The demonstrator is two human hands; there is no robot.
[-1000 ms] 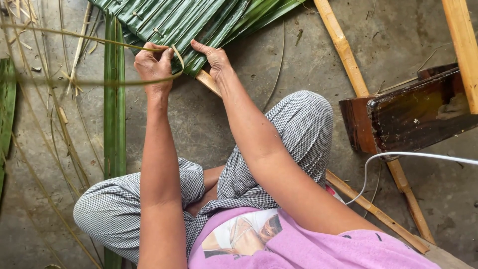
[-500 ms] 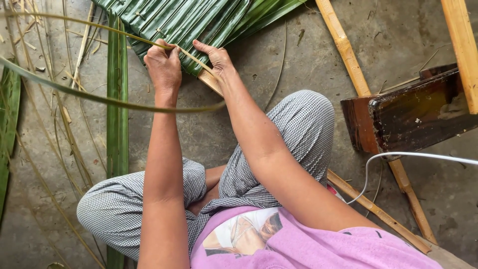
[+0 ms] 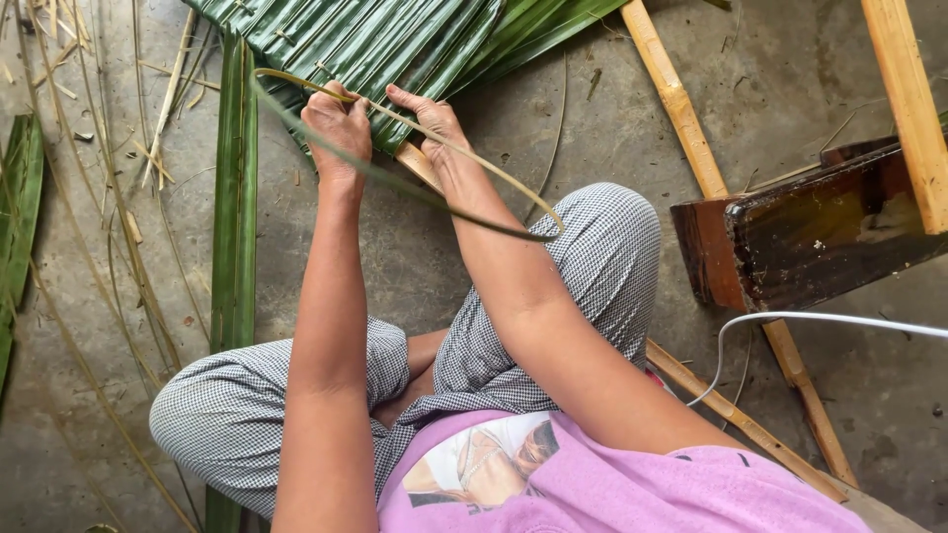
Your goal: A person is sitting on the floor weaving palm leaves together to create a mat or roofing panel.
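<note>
Green leaf panel (image 3: pixel 395 39) under pressing, unclenched right hand (image 3: pixel 430 114); left hand (image 3: pixel 341 128) grips thin strip (image 3: pixel 464 163).

Both arms are reaching forward from the shoulders, running almost side by side, with the forearms bare and the elbows only slightly bent. The left hand (image 3: pixel 339 126) is closing into a loose fist, knuckles turned up toward the camera, thumb and fingers pinching together at the far side of the fist, the wrist staying straight in line with the forearm. The right hand (image 3: pixel 427 115) is lying flatter just beside it, the fingers (image 3: pixel 403 96) stretching out toward the left hand's pinch and pressing downward, the wrist bending a little inward. The two hands are sitting close together, near each other but not touching.
</note>
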